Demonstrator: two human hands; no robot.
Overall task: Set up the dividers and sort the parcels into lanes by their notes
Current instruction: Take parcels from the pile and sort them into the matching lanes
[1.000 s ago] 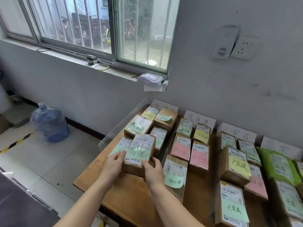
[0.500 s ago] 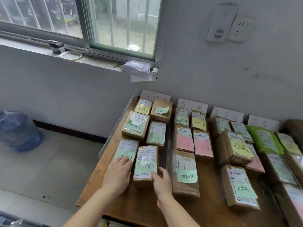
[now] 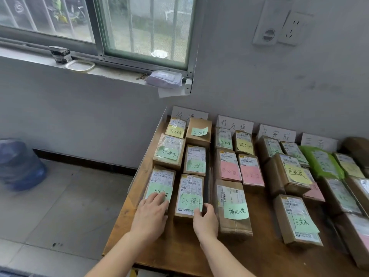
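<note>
At the near left corner of the wooden table [image 3: 179,254], the left hand [image 3: 150,213] lies flat with fingers straight, pressing the green note on the outer parcel [image 3: 162,179]. The right hand [image 3: 205,218] grips the near right corner of the adjacent parcel [image 3: 190,188], thumb on top. Both parcels sit just beside each other in the leftmost lane.

Window [image 3: 143,31]: barred, sliding frame
Sill [image 3: 111,73]: black block [image 3: 60,53], tape ring [image 3: 79,65] just beside it, white packet [image 3: 163,78] at the right end
Wall [image 3: 259,80]: socket [image 3: 293,29] beside a round-faced plate [image 3: 267,33]
Floor [image 3: 69,206]: blue water jug [image 3: 20,164], blurred, near the wall
</note>
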